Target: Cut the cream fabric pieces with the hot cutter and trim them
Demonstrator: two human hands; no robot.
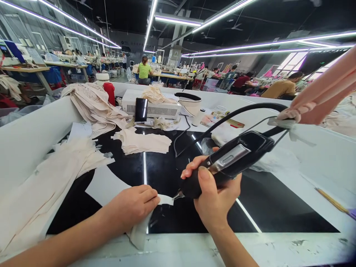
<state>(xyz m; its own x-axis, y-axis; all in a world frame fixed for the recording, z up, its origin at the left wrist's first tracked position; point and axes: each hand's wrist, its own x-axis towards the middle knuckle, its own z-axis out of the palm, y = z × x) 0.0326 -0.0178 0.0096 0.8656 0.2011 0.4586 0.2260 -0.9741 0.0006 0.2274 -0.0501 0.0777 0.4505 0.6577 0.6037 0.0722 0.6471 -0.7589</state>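
Note:
My left hand (137, 204) is closed, pinching a cream fabric strip (166, 200) by its end over the glossy black board (167, 168). More of the cloth hangs below the hand past the board's front edge. In my right hand (215, 196) is a black corded handheld cutter (239, 154), gripped round its body and tilted down to the left. Its pointed metal tip (178, 194) is at the strip's free end; whether it touches cannot be made out. A white curved sheet (107, 185) lies partly behind my left forearm.
Stacked cream fabric pieces (144, 141) lie mid-board, with larger piles (47, 193) at left. Behind stand a white vented box (158, 108), a phone (141, 109) and a fabric-sided container (190, 103). Pink cloth (319, 100) ties up the cutter's cable (244, 107). A brush-like tool (330, 199) lies right.

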